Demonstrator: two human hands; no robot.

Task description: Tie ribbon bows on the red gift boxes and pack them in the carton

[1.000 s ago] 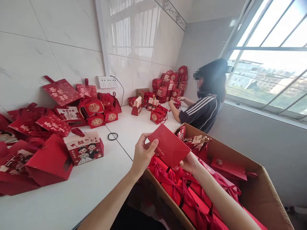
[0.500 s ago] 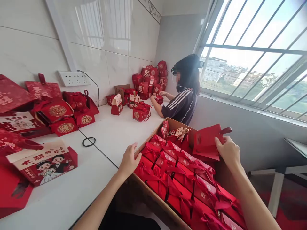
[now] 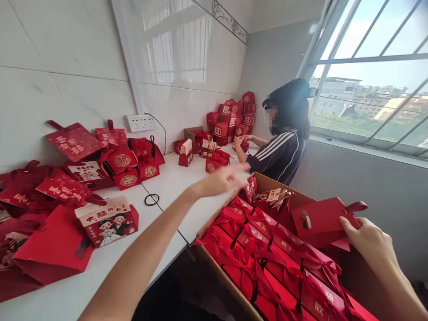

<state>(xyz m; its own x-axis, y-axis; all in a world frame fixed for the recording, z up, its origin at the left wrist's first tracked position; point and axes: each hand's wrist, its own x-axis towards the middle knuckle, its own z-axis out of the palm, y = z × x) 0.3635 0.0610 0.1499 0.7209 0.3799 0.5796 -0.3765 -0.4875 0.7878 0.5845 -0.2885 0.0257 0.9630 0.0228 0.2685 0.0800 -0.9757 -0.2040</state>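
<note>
My right hand (image 3: pixel 368 234) grips a red gift box (image 3: pixel 319 220) by its top edge, near its dark red ribbon loop. The box is tilted over the far right part of a large cardboard carton (image 3: pixel 230 292). Rows of red boxes tied with ribbon bows (image 3: pixel 267 258) fill much of the carton. Over the carton's far left edge is my left hand (image 3: pixel 220 182), smeared by motion, its fingers stretched out and nothing seen in them. Small cream-and-red boxes (image 3: pixel 274 196) lie at the carton's far end, just beyond that hand.
On the white table (image 3: pixel 174 178), red gift boxes (image 3: pixel 122 161) are piled at left, with a couple-print box (image 3: pixel 110 223) in front. A black ring (image 3: pixel 151 199) lies mid-table. A co-worker (image 3: pixel 284 133) handles a small red box beside a stack (image 3: pixel 230 118) near the barred window.
My left hand has moved forward from the carton's near left side to its far left edge. The box in my right hand has turned, showing its cut-out slot. The view has swung left.
</note>
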